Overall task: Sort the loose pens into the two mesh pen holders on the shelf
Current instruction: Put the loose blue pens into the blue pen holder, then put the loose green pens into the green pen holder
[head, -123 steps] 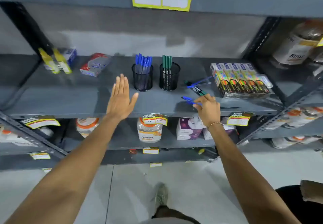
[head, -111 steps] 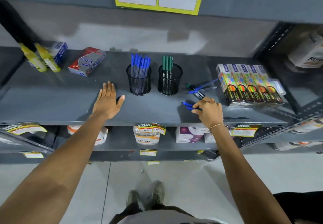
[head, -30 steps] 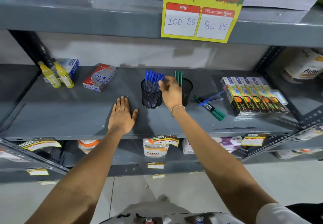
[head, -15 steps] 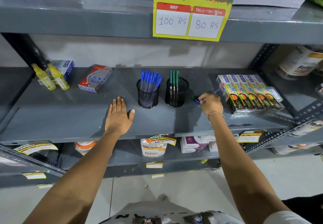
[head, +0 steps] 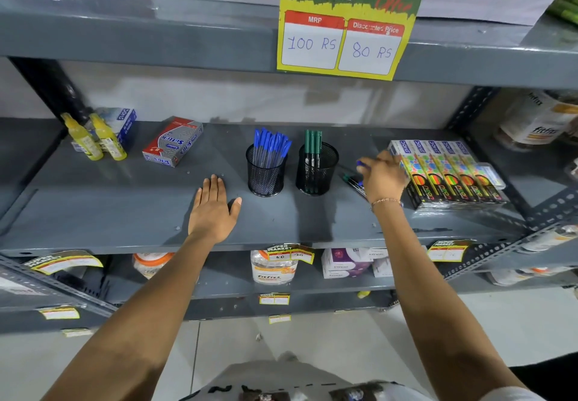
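Pinching a slim blue-capped pen [head: 360, 164], right hand [head: 383, 178] beside round black mesh holders [head: 316, 169]; left hand [head: 213, 213] flat.

Left hand [head: 214, 211] flat, right hand [head: 383, 178] curled

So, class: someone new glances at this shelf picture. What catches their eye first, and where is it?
Probably the yellow and green price sign hanging from the upper shelf, reading 100 Rs and 80 Rs. Next, mid-shelf, two black mesh holders side by side: the left holder full of blue pens, the right holder with a few green ones. The right hand reaches among loose pens beside them.
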